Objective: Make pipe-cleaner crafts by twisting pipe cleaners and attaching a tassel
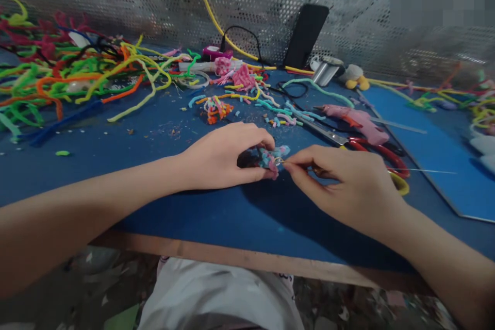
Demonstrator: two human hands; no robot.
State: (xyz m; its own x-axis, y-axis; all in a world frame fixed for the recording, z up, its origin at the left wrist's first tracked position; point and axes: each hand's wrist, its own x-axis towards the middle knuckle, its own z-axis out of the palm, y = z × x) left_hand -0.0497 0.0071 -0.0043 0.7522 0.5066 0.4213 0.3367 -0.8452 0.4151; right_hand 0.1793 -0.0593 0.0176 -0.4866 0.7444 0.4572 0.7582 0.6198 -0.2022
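My left hand [224,157] curls its thumb and fingers around a small bundle of light-blue and pink pipe cleaner pieces [269,159], low over the blue table. Beside it my right hand [340,180] has thumb and forefinger pinched at the bundle's right side, on what looks like a fine wire [280,161]. A thin, straight strand [429,170] shows beyond the right hand; whether it is the same wire is hidden. Behind the right hand lie scissors with red handles [373,148] and a pink glue gun [358,121].
Loose coloured pipe cleaners [116,75] heap at the left. Short cut pieces [216,109] and pink bundles [245,77] lie mid-table. A phone [307,33] leans on the perforated metal screen, near a wire spool [324,72]. A blue board [436,139] lies right; the table's wooden edge [232,255] is nearest me.
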